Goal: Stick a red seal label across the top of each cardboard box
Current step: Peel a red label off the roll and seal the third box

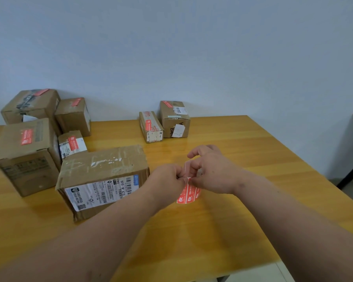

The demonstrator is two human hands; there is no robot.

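Both hands meet above the wooden table (pixel 222 231): the left hand (pixel 167 178) and right hand (pixel 210 169) are pinched on a strip of red seal labels (pixel 189 193), apparently being peeled. Just left, a large cardboard box (pixel 102 180) is seen without a red label on top.

Carried on a glossy yellow wooden table (pixel 222 231): a big unsealed cardboard box (pixel 103 180) just left of the left hand (pixel 167 180), four red-labelled boxes (pixel 27 151) farther left, two small labelled boxes (pixel 163 123) beyond both hands
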